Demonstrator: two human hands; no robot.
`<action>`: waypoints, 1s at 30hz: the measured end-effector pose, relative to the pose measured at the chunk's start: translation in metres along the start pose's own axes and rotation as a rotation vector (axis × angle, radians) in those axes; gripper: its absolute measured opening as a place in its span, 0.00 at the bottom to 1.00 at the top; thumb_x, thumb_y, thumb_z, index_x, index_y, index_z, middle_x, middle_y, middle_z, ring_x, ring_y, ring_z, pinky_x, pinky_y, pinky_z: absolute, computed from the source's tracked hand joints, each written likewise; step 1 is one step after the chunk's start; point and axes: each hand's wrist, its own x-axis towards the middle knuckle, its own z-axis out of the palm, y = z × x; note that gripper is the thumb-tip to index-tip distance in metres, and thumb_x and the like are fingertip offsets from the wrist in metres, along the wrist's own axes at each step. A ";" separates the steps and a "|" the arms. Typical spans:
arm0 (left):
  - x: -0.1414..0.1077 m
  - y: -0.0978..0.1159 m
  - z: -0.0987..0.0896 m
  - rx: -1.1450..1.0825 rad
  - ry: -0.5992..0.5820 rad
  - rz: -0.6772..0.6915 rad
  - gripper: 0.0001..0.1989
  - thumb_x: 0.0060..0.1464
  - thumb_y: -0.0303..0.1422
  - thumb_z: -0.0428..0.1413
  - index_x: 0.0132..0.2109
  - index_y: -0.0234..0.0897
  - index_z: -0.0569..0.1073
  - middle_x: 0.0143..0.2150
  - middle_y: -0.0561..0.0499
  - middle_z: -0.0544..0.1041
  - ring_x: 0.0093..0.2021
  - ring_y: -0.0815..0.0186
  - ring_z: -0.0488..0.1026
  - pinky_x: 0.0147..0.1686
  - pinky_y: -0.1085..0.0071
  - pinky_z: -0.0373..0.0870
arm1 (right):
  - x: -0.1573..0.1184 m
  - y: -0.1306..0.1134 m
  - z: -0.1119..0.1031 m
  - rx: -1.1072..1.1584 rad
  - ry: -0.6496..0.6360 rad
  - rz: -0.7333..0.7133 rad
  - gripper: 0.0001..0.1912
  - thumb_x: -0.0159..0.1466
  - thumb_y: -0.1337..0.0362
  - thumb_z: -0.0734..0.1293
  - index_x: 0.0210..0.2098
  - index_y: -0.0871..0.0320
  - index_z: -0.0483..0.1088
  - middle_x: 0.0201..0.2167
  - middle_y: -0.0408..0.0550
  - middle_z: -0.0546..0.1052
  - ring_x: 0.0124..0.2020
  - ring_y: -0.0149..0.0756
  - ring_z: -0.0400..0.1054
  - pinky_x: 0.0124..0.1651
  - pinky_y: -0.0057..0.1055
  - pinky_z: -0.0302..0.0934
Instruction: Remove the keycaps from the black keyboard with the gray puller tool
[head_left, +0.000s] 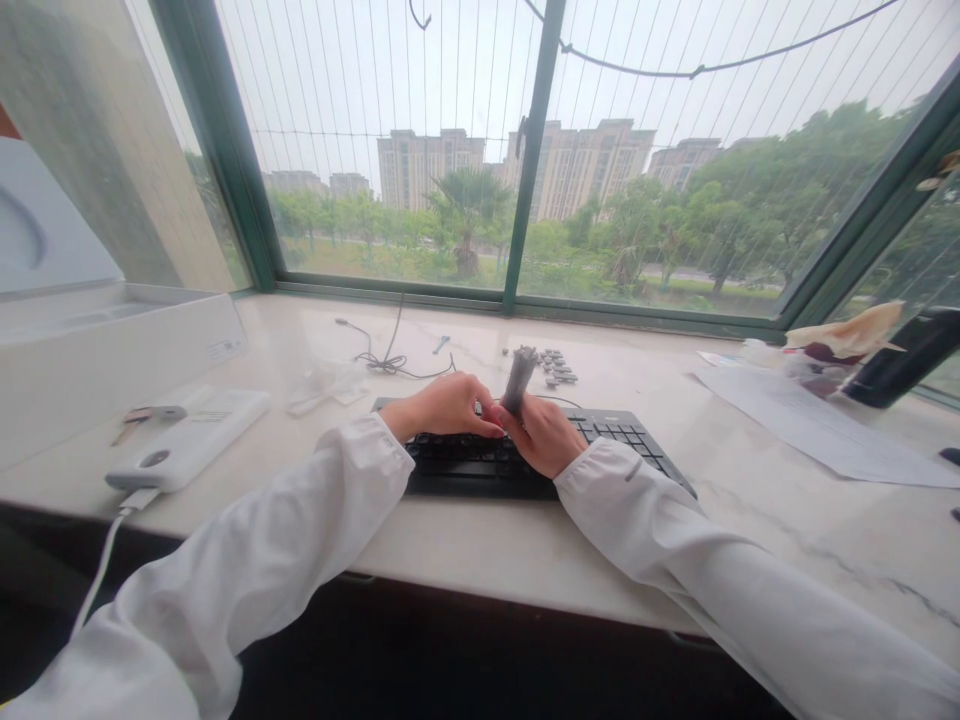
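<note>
A black keyboard (480,480) lies on the pale stone sill below both hands. My right hand (546,435) is closed around a dark grey brush-like tool (520,378), which sticks up from its fingers. My left hand (450,405) is over the keyboard's left half, its thumb and fingers bent together close to the right fingertips; whatever they pinch is too small to make out. Several loose keycaps (559,370) lie behind the keyboard, just right of the tool. Some keys on the right part of the keyboard show; the middle is partly hidden by the hands.
A coiled black cable (386,362) and clear plastic (326,388) lie at the back left. A white power bank (191,440) with a cable and a white box (112,370) stand further left. Papers (817,425) and a black bottle-like object (907,357) are at the right.
</note>
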 end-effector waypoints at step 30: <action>0.000 0.003 0.001 0.111 0.004 -0.052 0.16 0.45 0.50 0.60 0.32 0.42 0.81 0.26 0.54 0.78 0.25 0.70 0.69 0.27 0.74 0.57 | 0.015 -0.003 -0.007 0.047 -0.046 0.442 0.18 0.68 0.56 0.54 0.26 0.56 0.64 0.22 0.48 0.73 0.25 0.37 0.67 0.34 0.31 0.55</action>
